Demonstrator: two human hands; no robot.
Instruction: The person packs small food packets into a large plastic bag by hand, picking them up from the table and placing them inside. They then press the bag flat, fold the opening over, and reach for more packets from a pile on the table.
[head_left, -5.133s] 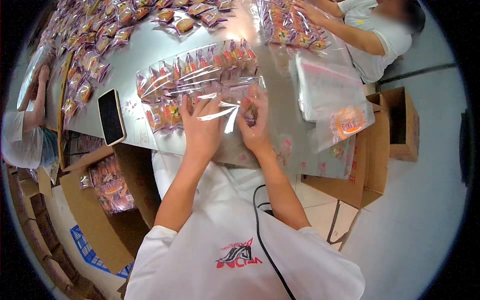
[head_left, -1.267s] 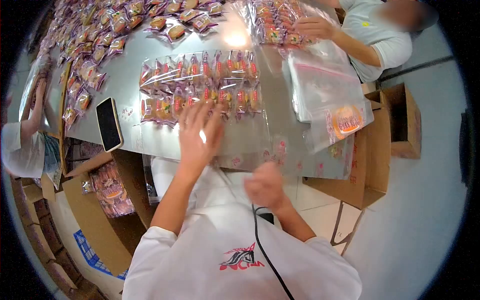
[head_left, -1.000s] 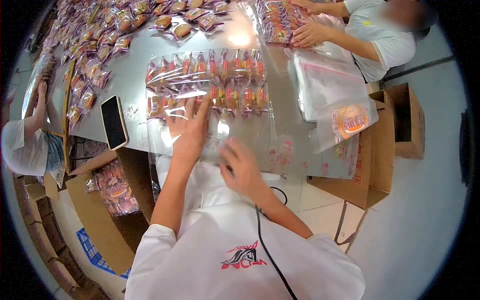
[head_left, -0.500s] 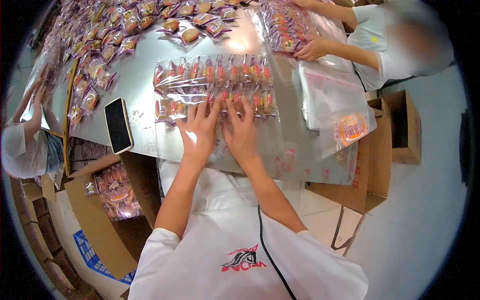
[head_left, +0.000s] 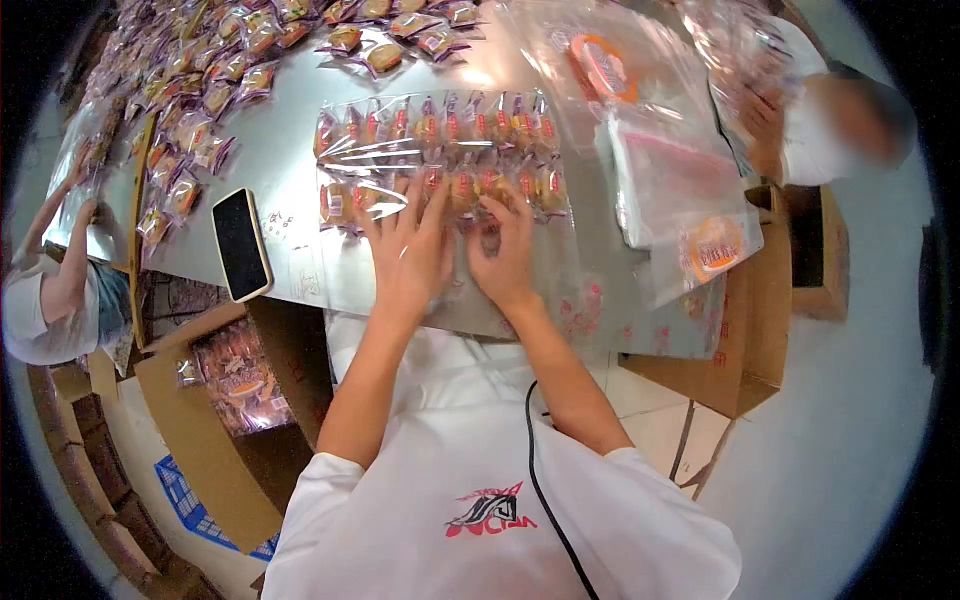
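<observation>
A clear plastic bag (head_left: 450, 290) lies flat on the metal table in front of me. Inside it, two rows of small wrapped cakes (head_left: 450, 120) stand on edge, with purple-edged wrappers and red labels. My left hand (head_left: 408, 245) rests on the bag with fingers stretched over the lower row. Beside it, my right hand (head_left: 503, 250) has bent fingers, thumb apart from the index, its fingertips touching the right half of that row. Both hands partly hide the lower row.
A phone (head_left: 241, 246) lies left of the bag. Loose wrapped cakes (head_left: 235, 70) cover the back left. Clear bags (head_left: 665, 180) are stacked at right. Cardboard boxes (head_left: 205, 450) stand below the table edge. A co-worker (head_left: 800, 110) at right holds a filled bag; another person (head_left: 55, 300) is at left.
My right hand has shifted slightly right and its fingers have bent more. My left hand stays on the lower row. The co-worker at right has lifted a filled bag off the table.
</observation>
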